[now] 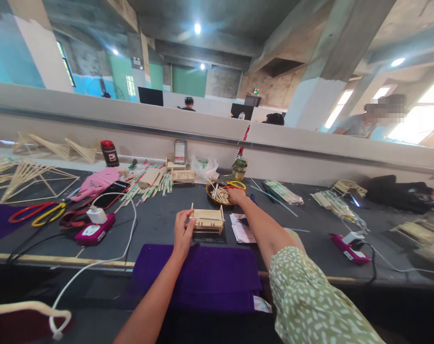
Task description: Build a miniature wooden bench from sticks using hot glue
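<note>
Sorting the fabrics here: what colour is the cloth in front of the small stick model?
Deep purple cloth, seen in the head view, just below the left hand.

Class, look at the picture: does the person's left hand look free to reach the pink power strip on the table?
Probably not at once: the left hand is holding the small stick model. The table between it and the power strip looks bare, apart from a white cable.

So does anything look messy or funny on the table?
Nothing looks broken or spilled. The left hand grips the small stick frame, which sits upright, and the right hand reaches into the bowl of sticks. Wrapped sticks lie scattered behind.
</note>
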A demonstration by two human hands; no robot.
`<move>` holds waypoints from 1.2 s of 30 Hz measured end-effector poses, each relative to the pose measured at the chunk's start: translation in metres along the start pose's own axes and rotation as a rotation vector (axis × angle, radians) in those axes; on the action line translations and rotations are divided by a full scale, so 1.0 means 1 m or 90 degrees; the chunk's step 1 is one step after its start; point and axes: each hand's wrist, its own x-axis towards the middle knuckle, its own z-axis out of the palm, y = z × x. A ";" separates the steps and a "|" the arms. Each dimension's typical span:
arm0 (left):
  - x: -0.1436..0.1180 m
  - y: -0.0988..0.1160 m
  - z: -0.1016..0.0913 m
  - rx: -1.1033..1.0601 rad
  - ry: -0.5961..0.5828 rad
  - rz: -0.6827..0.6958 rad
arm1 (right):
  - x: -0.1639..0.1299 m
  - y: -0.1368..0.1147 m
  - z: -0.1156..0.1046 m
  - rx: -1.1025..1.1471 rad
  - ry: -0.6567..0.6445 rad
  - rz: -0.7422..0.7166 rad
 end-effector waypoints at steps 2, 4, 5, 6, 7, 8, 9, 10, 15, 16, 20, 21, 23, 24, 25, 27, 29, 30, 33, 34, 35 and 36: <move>0.000 -0.002 0.000 0.003 -0.006 0.009 | 0.001 0.001 -0.002 0.003 -0.012 0.001; 0.000 -0.005 0.001 0.003 -0.004 0.015 | 0.001 0.001 -0.003 0.011 -0.019 0.002; 0.000 -0.006 0.001 0.001 -0.003 0.018 | 0.000 0.001 -0.004 0.017 -0.020 0.002; 0.000 -0.008 0.001 0.000 -0.004 0.019 | 0.000 0.001 -0.004 0.025 -0.021 0.003; 0.000 -0.009 0.001 -0.002 -0.004 0.018 | -0.001 0.001 -0.005 0.035 -0.021 0.005; 0.000 -0.010 0.001 -0.002 -0.004 0.017 | -0.002 0.001 -0.006 0.047 -0.020 0.006; 0.000 -0.011 0.001 -0.001 -0.005 0.014 | -0.003 0.000 -0.007 0.062 -0.017 0.006; 0.000 -0.011 0.001 0.000 -0.005 0.011 | -0.004 -0.001 -0.008 0.081 -0.013 0.007; 0.001 -0.008 0.002 0.006 -0.007 0.017 | -0.011 -0.002 -0.027 0.208 0.064 0.031; 0.001 -0.006 0.003 0.008 -0.007 0.022 | -0.014 -0.001 -0.032 0.240 0.093 0.037; 0.003 -0.001 0.005 0.014 0.001 0.020 | -0.044 -0.005 -0.042 0.377 0.251 0.043; 0.003 0.000 0.006 0.014 0.004 0.017 | -0.057 -0.010 -0.039 0.412 0.295 0.038; 0.004 0.001 0.006 0.014 0.013 0.017 | -0.085 -0.026 -0.027 0.474 0.378 0.044; 0.005 0.002 0.006 0.016 0.016 0.017 | -0.099 -0.038 -0.017 0.499 0.416 0.045; 0.006 0.002 0.007 0.021 0.022 0.017 | -0.114 -0.050 -0.006 0.545 0.472 0.056; 0.009 0.003 0.009 0.034 0.048 0.020 | -0.137 -0.074 0.018 0.804 0.666 0.096; 0.014 0.003 0.014 0.047 0.088 0.025 | -0.150 -0.095 0.038 0.918 0.732 0.099; 0.016 0.003 0.016 0.051 0.106 0.026 | -0.152 -0.102 0.045 0.940 0.738 0.094; 0.022 0.001 0.025 0.049 0.141 0.025 | -0.153 -0.112 0.054 0.919 0.747 0.073; 0.023 0.001 0.027 0.047 0.148 0.027 | -0.153 -0.113 0.054 0.892 0.757 0.066; 0.024 0.000 0.029 0.046 0.155 0.030 | -0.152 -0.112 0.054 0.862 0.768 0.063; 0.024 0.000 0.030 0.045 0.162 0.036 | -0.152 -0.112 0.053 0.836 0.776 0.061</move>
